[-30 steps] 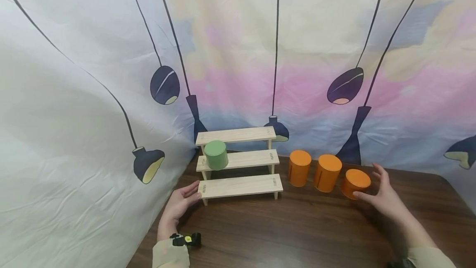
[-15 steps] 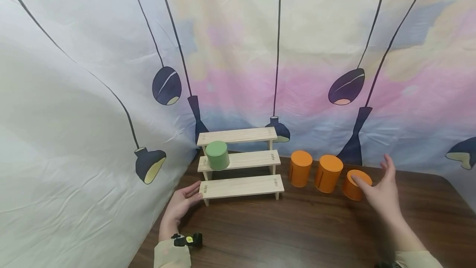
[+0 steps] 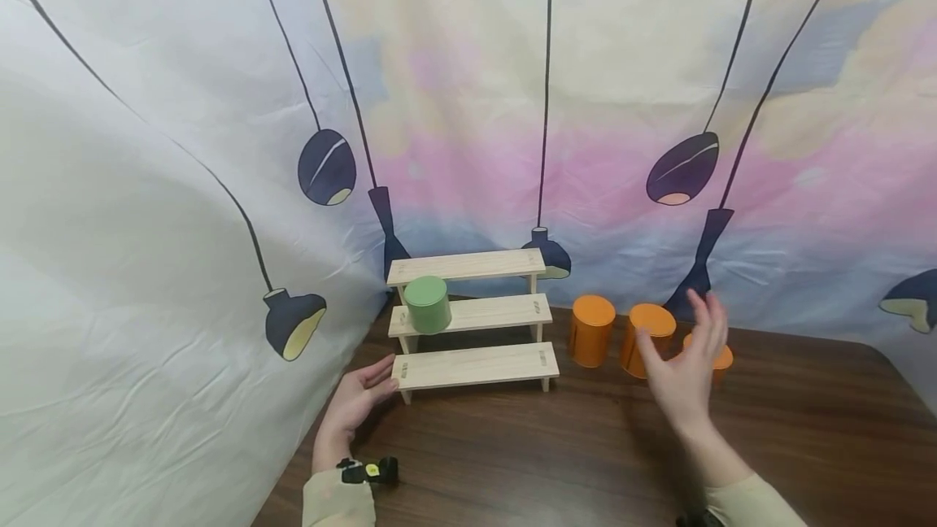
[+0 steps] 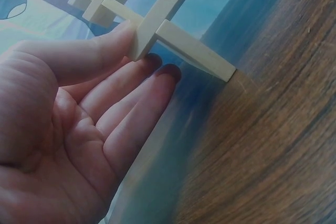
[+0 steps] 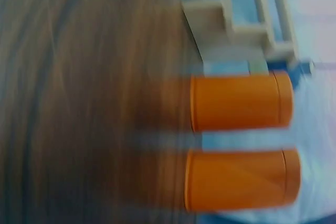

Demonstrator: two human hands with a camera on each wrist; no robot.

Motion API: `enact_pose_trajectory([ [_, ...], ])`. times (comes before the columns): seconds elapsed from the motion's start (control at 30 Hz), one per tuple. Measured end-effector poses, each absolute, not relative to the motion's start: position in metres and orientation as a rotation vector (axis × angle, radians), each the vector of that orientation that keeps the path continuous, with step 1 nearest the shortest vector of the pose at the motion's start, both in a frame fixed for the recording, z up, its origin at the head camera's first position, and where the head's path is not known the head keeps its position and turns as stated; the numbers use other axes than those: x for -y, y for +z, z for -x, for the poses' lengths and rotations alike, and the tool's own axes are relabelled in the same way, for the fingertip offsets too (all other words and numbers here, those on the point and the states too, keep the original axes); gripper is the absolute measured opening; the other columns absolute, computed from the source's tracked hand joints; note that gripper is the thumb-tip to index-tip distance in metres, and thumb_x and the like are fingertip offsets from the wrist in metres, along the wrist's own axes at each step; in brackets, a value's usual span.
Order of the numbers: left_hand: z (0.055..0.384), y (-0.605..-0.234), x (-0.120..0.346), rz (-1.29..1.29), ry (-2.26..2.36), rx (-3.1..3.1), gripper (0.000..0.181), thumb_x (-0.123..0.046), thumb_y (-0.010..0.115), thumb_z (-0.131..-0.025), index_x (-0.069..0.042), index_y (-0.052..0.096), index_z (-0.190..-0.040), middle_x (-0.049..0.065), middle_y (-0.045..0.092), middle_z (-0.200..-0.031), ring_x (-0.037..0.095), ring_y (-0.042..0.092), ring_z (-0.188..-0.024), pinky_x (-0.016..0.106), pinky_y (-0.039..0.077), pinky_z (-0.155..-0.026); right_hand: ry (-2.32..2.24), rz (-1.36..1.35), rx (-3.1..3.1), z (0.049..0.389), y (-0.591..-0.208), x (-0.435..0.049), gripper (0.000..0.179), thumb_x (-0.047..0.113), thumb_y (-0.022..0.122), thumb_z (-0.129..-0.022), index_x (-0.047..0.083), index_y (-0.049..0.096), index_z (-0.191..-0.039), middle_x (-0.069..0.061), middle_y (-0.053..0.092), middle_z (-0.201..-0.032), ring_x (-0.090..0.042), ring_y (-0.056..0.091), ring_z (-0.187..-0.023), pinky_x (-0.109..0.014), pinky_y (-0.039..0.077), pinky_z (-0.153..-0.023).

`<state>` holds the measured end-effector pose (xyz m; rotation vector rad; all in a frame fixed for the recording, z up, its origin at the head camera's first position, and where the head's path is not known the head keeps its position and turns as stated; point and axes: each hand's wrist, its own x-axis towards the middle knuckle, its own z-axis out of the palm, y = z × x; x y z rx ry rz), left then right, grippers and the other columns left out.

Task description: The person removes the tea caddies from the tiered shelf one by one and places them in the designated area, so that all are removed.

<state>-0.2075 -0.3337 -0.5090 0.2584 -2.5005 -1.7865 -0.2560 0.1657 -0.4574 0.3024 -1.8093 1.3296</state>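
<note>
A three-step wooden display stand is on the dark table. My left hand holds the left end of its lowest step; in the left wrist view the thumb lies against the board, with fingers on its other side. A green tin sits at the left of the middle step. To the right stand two tall orange tins, the left one and the middle one, and a short orange tin. My right hand, fingers spread and holding nothing, is before the middle and short tins, partly hiding both.
A wood-grain table carries everything. Behind it hangs a cloth backdrop printed with lamps; a pale cloth closes off the left side. The right wrist view is blurred and shows two orange tins beside the stand.
My right hand has moved left, from beside the short orange tin to in front of the middle tall one. The left hand, stand and tins have stayed put.
</note>
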Motion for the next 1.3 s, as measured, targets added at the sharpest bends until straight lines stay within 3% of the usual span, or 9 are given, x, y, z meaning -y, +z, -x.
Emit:
enact_pose_trajectory([
  [0.13, 0.206, -0.509, 0.336, -0.251, -1.787, 2.506, 0.06, -0.016, 0.076, -0.1, -0.001, 0.056, -0.154, 0.018, 0.06, -0.151, 0.032, 0.061, -0.137, 0.047, 0.051, -0.111, 1.295, -0.496, 1.689, 0.259, -0.466, -0.127, 0.086, -0.005, 0.08, -0.08, -0.003, 0.039, -0.156, -0.021, 0.024, -0.172, -0.036, 0.024, -0.156, -0.045, 0.024, -0.126],
  [0.23, 0.206, -0.509, 0.338, -0.254, -1.789, 2.502, 0.06, -0.017, 0.076, -0.1, -0.002, 0.056, -0.155, 0.016, 0.06, -0.151, 0.031, 0.061, -0.137, 0.049, 0.05, -0.113, 1.264, -0.683, 1.692, 0.259, -0.472, -0.096, 0.08, -0.003, 0.078, -0.079, -0.008, 0.041, -0.15, -0.029, 0.029, -0.168, -0.045, 0.031, -0.151, -0.038, 0.026, -0.124],
  [0.37, 0.208, -0.51, 0.34, -0.249, -1.778, 2.507, 0.06, -0.018, 0.076, -0.1, -0.003, 0.055, -0.155, 0.016, 0.06, -0.151, 0.031, 0.061, -0.137, 0.05, 0.049, -0.114, 1.28, -0.846, 1.811, 0.259, -0.476, -0.06, 0.071, 0.0, 0.078, -0.084, -0.004, 0.049, -0.149, -0.025, 0.035, -0.167, -0.046, 0.033, -0.151, -0.04, 0.025, -0.126],
  [0.6, 0.21, -0.509, 0.335, -0.258, -1.77, 2.509, 0.061, -0.019, 0.078, -0.099, -0.002, 0.058, -0.153, 0.018, 0.062, -0.148, 0.032, 0.064, -0.133, 0.05, 0.051, -0.111, 1.339, -0.946, 2.01, 0.269, -0.471, -0.014, 0.072, 0.006, 0.082, -0.091, 0.011, 0.05, -0.156, -0.014, 0.044, -0.165, -0.032, 0.04, -0.153, -0.051, 0.043, -0.119],
  [0.73, 0.211, -0.51, 0.332, -0.251, -1.766, 2.511, 0.06, -0.019, 0.078, -0.098, -0.003, 0.058, -0.152, 0.018, 0.063, -0.147, 0.031, 0.065, -0.132, 0.051, 0.051, -0.111, 1.354, -0.988, 2.068, 0.28, -0.465, 0.008, 0.073, 0.011, 0.082, -0.093, 0.013, 0.049, -0.158, -0.009, 0.046, -0.162, -0.031, 0.043, -0.151, -0.056, 0.046, -0.116],
  [1.0, 0.211, -0.512, 0.33, -0.261, -1.755, 2.515, 0.059, -0.018, 0.077, -0.099, -0.003, 0.058, -0.152, 0.017, 0.062, -0.147, 0.031, 0.065, -0.132, 0.051, 0.051, -0.112, 1.39, -1.026, 2.276, 0.299, -0.453, 0.039, 0.083, 0.021, 0.081, -0.098, 0.022, 0.035, -0.168, -0.008, 0.041, -0.165, -0.032, 0.051, -0.144, -0.044, 0.054, -0.108],
  [1.3, 0.209, -0.511, 0.335, -0.287, -1.76, 2.513, 0.058, -0.018, 0.077, -0.1, -0.004, 0.058, -0.153, 0.017, 0.062, -0.148, 0.031, 0.065, -0.132, 0.052, 0.05, -0.112, 1.639, -0.977, 2.282, 0.312, -0.451, 0.065, 0.087, 0.022, 0.084, -0.096, 0.025, 0.035, -0.168, -0.01, 0.042, -0.166, -0.035, 0.057, -0.141, -0.046, 0.053, -0.111],
])
